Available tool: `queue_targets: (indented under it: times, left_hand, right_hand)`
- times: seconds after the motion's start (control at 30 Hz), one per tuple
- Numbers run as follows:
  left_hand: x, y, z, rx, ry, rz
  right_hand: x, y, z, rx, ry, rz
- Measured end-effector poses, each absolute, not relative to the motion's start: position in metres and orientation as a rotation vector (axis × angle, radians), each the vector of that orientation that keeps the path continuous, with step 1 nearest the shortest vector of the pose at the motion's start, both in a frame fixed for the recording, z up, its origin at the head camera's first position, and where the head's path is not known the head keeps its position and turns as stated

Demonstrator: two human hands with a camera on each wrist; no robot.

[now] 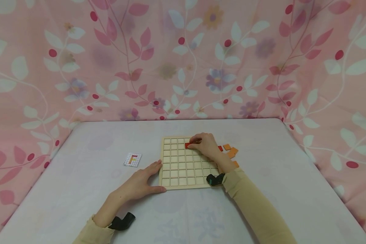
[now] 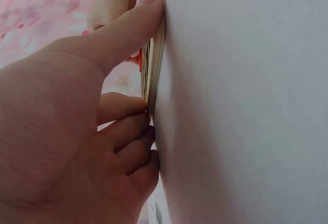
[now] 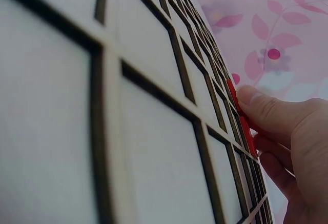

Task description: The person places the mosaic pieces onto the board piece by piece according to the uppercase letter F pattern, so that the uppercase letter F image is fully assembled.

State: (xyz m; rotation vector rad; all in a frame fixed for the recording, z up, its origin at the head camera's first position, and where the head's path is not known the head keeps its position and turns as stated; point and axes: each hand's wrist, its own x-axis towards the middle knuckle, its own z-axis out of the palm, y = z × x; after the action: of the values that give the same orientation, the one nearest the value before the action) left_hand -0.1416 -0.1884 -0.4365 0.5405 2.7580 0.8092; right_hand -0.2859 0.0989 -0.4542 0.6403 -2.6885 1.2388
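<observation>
A wooden grid board [image 1: 174, 166] lies on the table, its cells mostly bare. At its far rows my right hand [image 1: 205, 145] pinches a red square tile [image 3: 247, 137] between thumb and fingers, low over the grid. Beside it another red tile [image 1: 187, 145] sits in the grid, just left of the fingertips. My left hand [image 1: 140, 183] rests against the board's left side, with the thumb at the near left corner and the fingers along the edge. In the left wrist view the thumb [image 2: 138, 24] lies against the board's wooden rim [image 2: 158, 55].
Several orange tiles [image 1: 226, 147] and a red tile [image 1: 220, 148] lie right of the board, partly behind my right wrist. A small pattern card [image 1: 132, 159] lies to the left on the white tablecloth [image 1: 94, 152]. A floral curtain [image 1: 183, 67] hangs behind the table.
</observation>
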Motion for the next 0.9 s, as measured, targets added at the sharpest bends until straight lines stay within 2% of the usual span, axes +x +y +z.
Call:
queue_targets:
  times: [0.9]
  left_hand:
    - [-0.1420,-0.1881,-0.4355,0.531,2.758,0.819]
  right_hand:
    - [-0.2864,0.1013,-0.4546,0.729,-2.701,1.302]
